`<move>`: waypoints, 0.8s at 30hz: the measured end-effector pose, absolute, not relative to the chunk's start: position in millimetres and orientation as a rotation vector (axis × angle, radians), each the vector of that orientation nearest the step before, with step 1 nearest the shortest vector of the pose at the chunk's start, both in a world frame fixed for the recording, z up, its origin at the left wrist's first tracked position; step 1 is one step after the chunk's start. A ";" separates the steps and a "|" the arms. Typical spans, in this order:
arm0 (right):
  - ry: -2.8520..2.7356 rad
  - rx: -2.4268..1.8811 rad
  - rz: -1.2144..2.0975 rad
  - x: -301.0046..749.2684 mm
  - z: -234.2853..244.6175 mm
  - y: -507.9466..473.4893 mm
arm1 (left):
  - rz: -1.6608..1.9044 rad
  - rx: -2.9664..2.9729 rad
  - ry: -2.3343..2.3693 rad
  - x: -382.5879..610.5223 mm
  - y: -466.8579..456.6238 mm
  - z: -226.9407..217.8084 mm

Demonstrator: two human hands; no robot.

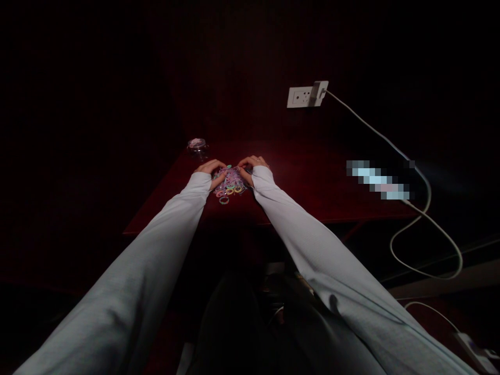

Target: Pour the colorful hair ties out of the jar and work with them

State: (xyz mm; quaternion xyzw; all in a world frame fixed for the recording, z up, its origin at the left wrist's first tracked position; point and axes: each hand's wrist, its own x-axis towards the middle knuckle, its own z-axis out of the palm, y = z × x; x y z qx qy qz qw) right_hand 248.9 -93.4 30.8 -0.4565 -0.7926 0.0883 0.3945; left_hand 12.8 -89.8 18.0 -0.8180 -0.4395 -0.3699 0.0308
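A heap of small pastel hair ties (231, 182), pink, purple, green and yellow, lies on a dark red table (304, 192). At the heap's left side is my left hand (211, 167), its curved fingers a little apart from the thumb. My right hand (252, 164) bends over the right side, thumb and fingertips brought together; anything between them is too small to make out. One loose green ring-shaped hair tie (224, 200) lies in front of the heap. Behind my left hand stands a clear jar (198, 147) with something pinkish on top.
A white wall socket (300, 97) holds a charger (320, 91). Its white cable (375, 133) loops down past the table's right side, near a blurred-out bright object (378, 180). A white power strip (474, 351) lies at the lower right. The surroundings are very dark.
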 end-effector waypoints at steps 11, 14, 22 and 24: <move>-2.012 -1.102 0.241 250.0 29.2 -92.1 | -1.084 -2.495 -1.345 21.4 -113.5 30.1; -2.034 -1.074 0.245 250.1 27.9 -89.9 | -1.123 -2.503 -1.280 21.3 -112.8 29.2; -2.054 -0.987 0.242 251.8 27.7 -92.6 | -1.163 -2.524 -1.220 23.2 -110.1 27.5; -2.056 -0.983 0.244 251.5 27.8 -93.6 | -1.168 -2.517 -1.216 23.7 -109.6 27.0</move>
